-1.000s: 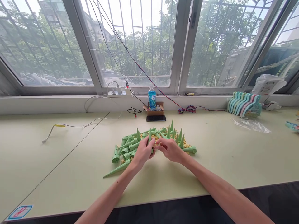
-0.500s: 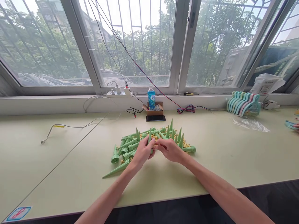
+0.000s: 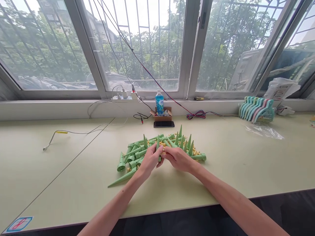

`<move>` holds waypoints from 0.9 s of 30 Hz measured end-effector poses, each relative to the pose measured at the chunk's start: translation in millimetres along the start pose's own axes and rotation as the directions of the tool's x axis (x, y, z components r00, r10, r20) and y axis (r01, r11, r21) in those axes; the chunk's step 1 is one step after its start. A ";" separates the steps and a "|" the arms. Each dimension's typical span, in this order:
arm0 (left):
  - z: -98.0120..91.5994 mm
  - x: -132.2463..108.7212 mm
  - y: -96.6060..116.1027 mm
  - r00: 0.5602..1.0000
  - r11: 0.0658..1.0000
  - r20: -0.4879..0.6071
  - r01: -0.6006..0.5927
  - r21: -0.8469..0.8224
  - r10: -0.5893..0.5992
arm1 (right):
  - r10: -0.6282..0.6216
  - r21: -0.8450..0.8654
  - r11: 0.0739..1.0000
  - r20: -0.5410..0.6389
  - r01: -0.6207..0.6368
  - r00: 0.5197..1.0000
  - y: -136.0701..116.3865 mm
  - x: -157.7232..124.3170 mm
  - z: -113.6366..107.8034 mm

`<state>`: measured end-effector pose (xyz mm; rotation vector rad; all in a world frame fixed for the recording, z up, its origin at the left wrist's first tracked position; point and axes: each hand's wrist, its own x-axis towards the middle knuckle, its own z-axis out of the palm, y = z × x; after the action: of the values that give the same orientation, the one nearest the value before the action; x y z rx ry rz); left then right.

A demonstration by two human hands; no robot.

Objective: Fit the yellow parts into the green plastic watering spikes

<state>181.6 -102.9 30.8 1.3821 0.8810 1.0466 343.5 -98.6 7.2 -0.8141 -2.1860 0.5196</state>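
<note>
My left hand (image 3: 150, 158) is closed around a green plastic watering spike (image 3: 157, 142), whose point sticks up above the thumb. Against it, my right hand (image 3: 177, 157) pinches a small yellow plastic part (image 3: 163, 149) at the side of the spike; the fingertips mostly hide it. Around both hands spreads a pile of green spikes (image 3: 135, 151) with wide ribbed ends, most of them lying down. Several more spikes (image 3: 190, 149) stand point up just beyond my right hand. Small yellow parts (image 3: 196, 152) are scattered among them.
Behind the pile lie a black phone (image 3: 163, 124) and a small cardboard box (image 3: 167, 117) with a blue bottle (image 3: 159, 104). Cables (image 3: 197, 114) run along the sill. Pastel hanger-like pieces (image 3: 257, 109) stand at right, near a clear plastic bag (image 3: 267, 131).
My hands stay almost in place, with the right fingers shifted slightly against the spike. Another person's hand and a blue item at the right edge have gone out of view.
</note>
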 end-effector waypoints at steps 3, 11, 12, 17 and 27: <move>0.0 -0.3 1.1 1.000 1.000 0.002 -0.006 0.019 0.006 | -0.001 0.021 1.000 0.001 0.001 1.000 0.2 0.2 0.0; 3.1 -2.9 3.9 0.999 0.999 -0.043 -0.006 0.032 0.007 | 0.017 0.023 1.000 0.008 -0.018 1.000 1.4 -0.1 0.6; 3.5 -3.1 4.1 0.999 0.999 -0.050 -0.010 0.035 0.011 | 0.019 0.029 0.999 0.008 -0.019 1.000 1.0 -0.1 0.6; 4.2 -3.3 4.0 0.998 0.998 -0.057 -0.028 0.063 0.032 | 0.027 0.072 0.997 0.014 -0.028 1.000 -0.9 0.5 0.7; 2.9 -2.3 0.4 0.994 0.988 -0.058 -0.079 0.129 0.087 | 0.066 0.121 0.990 0.040 -0.070 0.997 -0.5 0.2 1.3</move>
<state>183.6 -106.1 31.0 1.5095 0.9570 1.1197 342.2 -98.9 6.7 -0.8205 -2.1415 0.7005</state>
